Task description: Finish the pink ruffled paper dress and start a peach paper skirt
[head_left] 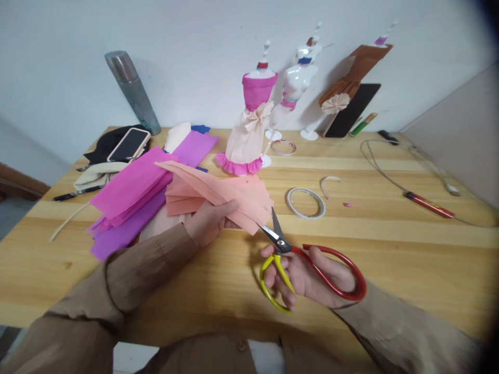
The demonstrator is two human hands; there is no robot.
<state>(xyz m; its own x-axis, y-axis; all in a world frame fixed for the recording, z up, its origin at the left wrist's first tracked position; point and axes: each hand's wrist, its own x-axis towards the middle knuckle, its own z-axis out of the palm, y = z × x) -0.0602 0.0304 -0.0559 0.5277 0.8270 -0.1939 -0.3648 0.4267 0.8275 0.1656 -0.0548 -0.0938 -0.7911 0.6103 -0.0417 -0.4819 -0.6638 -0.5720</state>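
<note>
My left hand (212,221) pinches a long folded strip of peach crepe paper (202,182) between thumb and fingers, in front of the dress forms. More peach sheets (179,200) lie beneath and behind it. Fingers of my right hand (307,278) pass through the handles of a pair of scissors (279,243), one handle red and the other yellow. The blades are spread apart, with their tips right at the strip's right end; whether they touch the paper I cannot tell. Part of my left fingers is hidden under the paper.
Pink and purple crepe paper (132,187) lies at left, near a phone (129,144) and a tall bottle (132,91). A dress form in pink and cream paper (245,137) stands behind, with others beside it. Tape rolls (306,215) and a red-handled corded tool (429,204) lie at right.
</note>
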